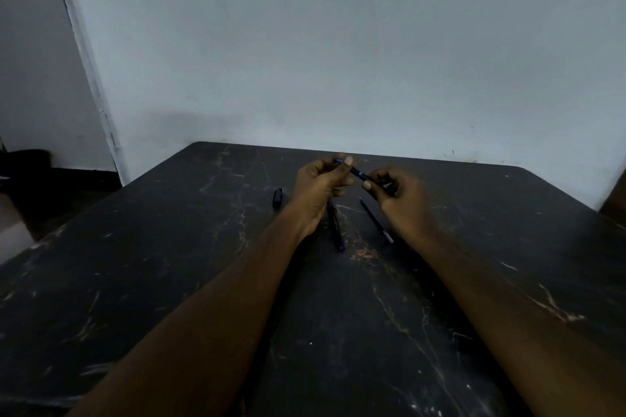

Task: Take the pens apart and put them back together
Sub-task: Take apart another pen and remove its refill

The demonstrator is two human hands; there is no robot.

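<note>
Pen in the hands: a dark pen (356, 173) with a bit of blue on it is held up above the table, between the two hands, slanting down toward the right.
Left hand: the left hand (320, 184) has its fingers curled tight round the far end of the pen, and a small blue tip pokes out past them.
Right hand: the right hand (398, 195) pinches the near end with its fingers closed on it.
Step, I think: pulling or twisting the pen's two halves. I cannot tell if they are coming apart or going together.
Slip: if a hand pulls too hard, a small part could pop out and fall.
Cap: a short black cap (277, 198) lies alone, left of the left hand. It is round, so a bump could send it rolling.
Other pen: a dark pen body (336, 228) lies on the table just under the left hand.
Thin stick: a thin ink stick (376, 221) lies close by the right wrist. The wrist could knock it when it comes down.
Mix-up: the loose parts look alike, so one could go into the wrong pen.
Table: the table (169, 247) is black with pale cracks. Dark parts are hard to spot on it in this dim light.
Wall: a plain pale wall (338, 44) stands behind.
</note>
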